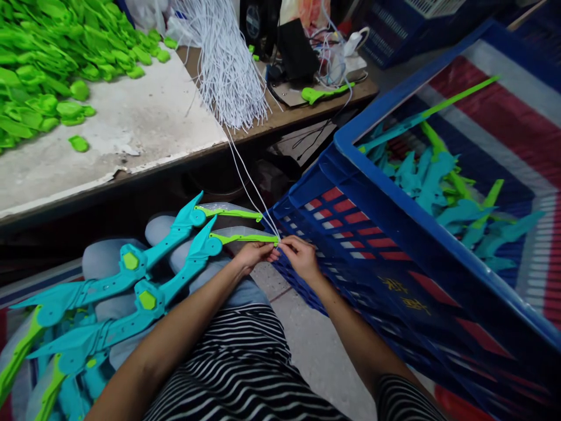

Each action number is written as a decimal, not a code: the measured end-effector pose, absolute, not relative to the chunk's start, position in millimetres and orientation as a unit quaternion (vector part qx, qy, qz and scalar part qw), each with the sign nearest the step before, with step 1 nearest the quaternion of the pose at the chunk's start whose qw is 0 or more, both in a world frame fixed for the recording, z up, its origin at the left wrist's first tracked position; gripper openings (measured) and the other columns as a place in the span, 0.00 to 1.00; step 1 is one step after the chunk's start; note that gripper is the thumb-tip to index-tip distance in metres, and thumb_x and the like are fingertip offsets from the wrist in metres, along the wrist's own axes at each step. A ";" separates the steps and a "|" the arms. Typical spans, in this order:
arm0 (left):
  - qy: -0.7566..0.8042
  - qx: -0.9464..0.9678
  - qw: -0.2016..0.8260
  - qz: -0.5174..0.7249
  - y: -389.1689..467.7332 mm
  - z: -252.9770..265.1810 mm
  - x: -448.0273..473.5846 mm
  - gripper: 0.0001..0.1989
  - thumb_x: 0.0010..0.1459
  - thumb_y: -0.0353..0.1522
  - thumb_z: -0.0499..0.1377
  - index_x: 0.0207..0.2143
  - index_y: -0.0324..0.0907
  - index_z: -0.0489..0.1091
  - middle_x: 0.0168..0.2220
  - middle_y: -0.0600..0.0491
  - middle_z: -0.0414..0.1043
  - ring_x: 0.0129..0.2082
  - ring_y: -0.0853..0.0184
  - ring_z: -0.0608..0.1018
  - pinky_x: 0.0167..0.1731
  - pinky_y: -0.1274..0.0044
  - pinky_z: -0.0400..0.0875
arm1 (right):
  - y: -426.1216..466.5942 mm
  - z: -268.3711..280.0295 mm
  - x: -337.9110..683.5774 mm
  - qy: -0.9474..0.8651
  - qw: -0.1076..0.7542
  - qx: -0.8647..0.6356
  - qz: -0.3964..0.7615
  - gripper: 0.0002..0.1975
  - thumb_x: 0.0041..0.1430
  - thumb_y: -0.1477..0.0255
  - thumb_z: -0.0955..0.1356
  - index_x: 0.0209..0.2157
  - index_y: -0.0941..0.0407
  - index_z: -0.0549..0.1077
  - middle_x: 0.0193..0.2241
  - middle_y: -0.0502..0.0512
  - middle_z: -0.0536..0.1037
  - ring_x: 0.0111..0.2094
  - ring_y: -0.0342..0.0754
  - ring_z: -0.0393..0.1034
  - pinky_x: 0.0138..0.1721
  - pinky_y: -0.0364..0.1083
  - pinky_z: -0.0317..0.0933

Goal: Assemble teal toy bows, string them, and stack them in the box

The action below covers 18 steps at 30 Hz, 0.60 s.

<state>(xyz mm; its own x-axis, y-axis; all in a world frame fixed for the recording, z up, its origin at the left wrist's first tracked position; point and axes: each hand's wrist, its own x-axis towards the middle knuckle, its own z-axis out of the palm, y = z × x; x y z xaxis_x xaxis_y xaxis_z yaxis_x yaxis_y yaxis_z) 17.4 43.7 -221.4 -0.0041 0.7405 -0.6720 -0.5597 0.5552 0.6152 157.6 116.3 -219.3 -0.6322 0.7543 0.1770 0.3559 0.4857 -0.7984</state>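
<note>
a workshop: heaped bright green plastic parts (pixel 56 52) and a bundle of thin white cords (pixel 232 70) lie on a worn white-and-brown counter (pixel 153 111), beside a blue plastic crate (pixel 421 216) of teal pieces (pixel 433 178).

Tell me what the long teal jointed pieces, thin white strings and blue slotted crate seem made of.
Long teal jointed pieces: probably matte plastic, evenly coloured with moulded detail. Thin white strings: perhaps smooth textile cord, flexibly bundled; fibre unclear. Blue slotted crate: apparently rigid, glossy plastic; rim catches light.

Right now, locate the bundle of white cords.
At the head view's top, left of centre, the bundle lies on the table, right of the green pile.
</note>
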 end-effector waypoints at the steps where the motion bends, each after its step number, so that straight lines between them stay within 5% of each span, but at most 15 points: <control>1: 0.536 0.090 0.700 0.463 45.7 -221.2 18.4 0.10 0.58 0.26 0.56 0.24 0.34 0.70 0.22 0.51 0.74 0.21 0.76 0.73 0.28 0.82 0.68 | 117.6 -221.2 157.6 -0.800 0.269 -0.363 0.396 0.09 0.57 0.66 0.65 0.27 0.55 0.72 0.27 0.52 0.76 0.29 0.45 0.70 0.30 0.43 0.63; 10: 0.629 0.148 0.655 0.392 16.7 -197.9 3.9 0.13 0.58 0.27 0.53 0.20 0.39 0.62 0.12 0.58 0.65 0.11 0.76 0.63 0.15 0.83 0.54 | 118.0 -227.7 143.8 -0.644 0.233 -0.443 0.578 0.16 0.48 0.57 0.69 0.26 0.54 0.65 0.18 0.47 0.71 0.18 0.41 0.64 0.19 0.40 0.57; 18: 0.767 0.196 0.568 0.223 -227.3 -154.3 -72.4 0.27 0.52 0.56 0.49 0.20 0.43 0.63 0.16 0.58 0.62 0.15 0.72 0.63 0.17 0.79 0.59 | 112.3 -212.1 161.4 -0.625 0.220 -0.456 0.594 0.17 0.46 0.57 0.72 0.25 0.55 0.67 0.19 0.48 0.73 0.19 0.41 0.66 0.20 0.41 0.59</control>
